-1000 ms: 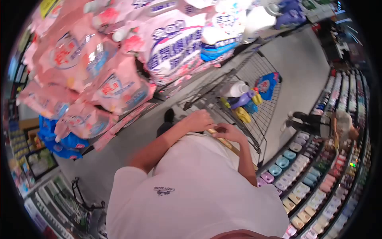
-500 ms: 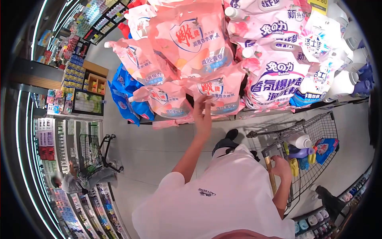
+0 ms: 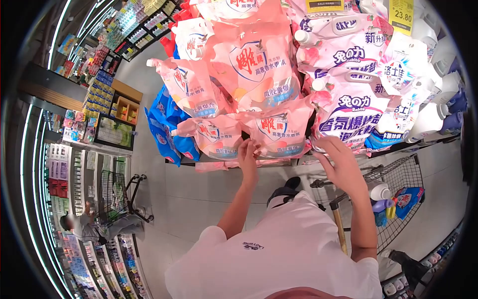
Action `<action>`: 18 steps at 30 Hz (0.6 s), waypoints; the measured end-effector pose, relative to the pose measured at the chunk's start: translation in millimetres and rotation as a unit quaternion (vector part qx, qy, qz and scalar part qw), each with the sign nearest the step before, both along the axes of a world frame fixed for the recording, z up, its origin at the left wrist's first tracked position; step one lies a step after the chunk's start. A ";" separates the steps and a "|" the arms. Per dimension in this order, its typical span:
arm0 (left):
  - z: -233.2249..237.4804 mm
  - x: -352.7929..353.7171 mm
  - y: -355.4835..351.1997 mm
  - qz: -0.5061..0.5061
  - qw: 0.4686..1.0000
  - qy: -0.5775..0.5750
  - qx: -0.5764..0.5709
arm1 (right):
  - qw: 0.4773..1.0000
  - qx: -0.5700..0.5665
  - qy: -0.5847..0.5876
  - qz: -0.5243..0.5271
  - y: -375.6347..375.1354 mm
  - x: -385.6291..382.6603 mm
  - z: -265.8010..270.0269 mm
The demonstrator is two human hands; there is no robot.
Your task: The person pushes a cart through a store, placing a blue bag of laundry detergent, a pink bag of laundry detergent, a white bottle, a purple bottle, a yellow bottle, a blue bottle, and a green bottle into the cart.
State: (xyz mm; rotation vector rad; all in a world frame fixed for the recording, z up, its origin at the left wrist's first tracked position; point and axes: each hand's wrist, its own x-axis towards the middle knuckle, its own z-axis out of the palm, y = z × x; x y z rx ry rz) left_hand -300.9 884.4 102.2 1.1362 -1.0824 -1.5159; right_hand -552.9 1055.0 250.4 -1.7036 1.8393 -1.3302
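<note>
At the shelf's front edge stands a pink bag of laundry powder [image 3: 279,130] with red and blue print. My left hand [image 3: 248,158] is at its lower left corner, fingers curled in against the bag's edge. Near the opposite corner is my right hand [image 3: 343,164], its thumb and fingers apart, holding nothing. Another small pink bag [image 3: 218,137] sits to the left, and a larger pink bag [image 3: 261,70] rises behind. To the right, a pink-and-white detergent bag [image 3: 351,112] with purple lettering leans close to my right fingertips.
A wire shopping cart [image 3: 398,219] at my right carries a white bottle [image 3: 379,191], a purple bottle and a blue bag [image 3: 410,195]. Blue bags [image 3: 167,127] line the display's left end. Across the aisle, a person [image 3: 82,224] is beside another cart [image 3: 112,197].
My right hand has left the cart handle and come up beside the front pink bag. My left hand has moved down from the bag's face to its lower left edge.
</note>
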 end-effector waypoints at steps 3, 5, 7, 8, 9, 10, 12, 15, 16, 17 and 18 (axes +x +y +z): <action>-40.1 21.2 17.2 0.049 0.979 0.029 0.194 | 0.997 -0.074 0.016 0.019 -64.9 4.7 9.0; -70.7 41.1 31.7 0.027 0.969 0.050 0.242 | 0.993 -0.095 0.071 -0.003 -98.6 11.1 4.7; -88.5 50.7 43.8 -0.012 0.885 0.183 0.428 | 0.980 -0.116 0.159 -0.021 -135.7 15.4 -27.3; -87.3 46.9 48.3 -0.008 0.886 0.189 0.424 | 0.960 -0.130 0.244 -0.044 -146.6 17.1 -36.3; -82.3 41.4 55.2 -0.014 0.888 0.155 0.432 | 0.959 -0.133 0.247 -0.038 -149.5 20.5 -35.6; -78.6 37.5 60.7 -0.019 0.889 0.122 0.441 | 0.959 -0.100 0.258 -0.055 -149.4 25.0 -35.3; -78.7 34.5 70.0 -0.051 0.888 0.132 0.438 | 0.958 -0.066 0.273 -0.068 -148.0 31.4 -39.1; -75.6 20.6 74.7 -0.099 0.882 0.133 0.441 | 0.956 -0.043 0.283 -0.058 -148.9 35.0 -43.5; -72.5 15.2 74.7 -0.112 0.877 0.125 0.449 | 0.956 -0.034 0.285 -0.055 -148.6 37.5 -41.4; -69.0 11.6 74.6 -0.111 0.878 0.129 0.448 | 0.956 -0.025 0.287 -0.053 -147.5 40.3 -40.0; -68.1 8.8 74.2 -0.127 0.881 0.128 0.438 | 0.955 -0.027 0.290 -0.050 -146.6 42.8 -40.8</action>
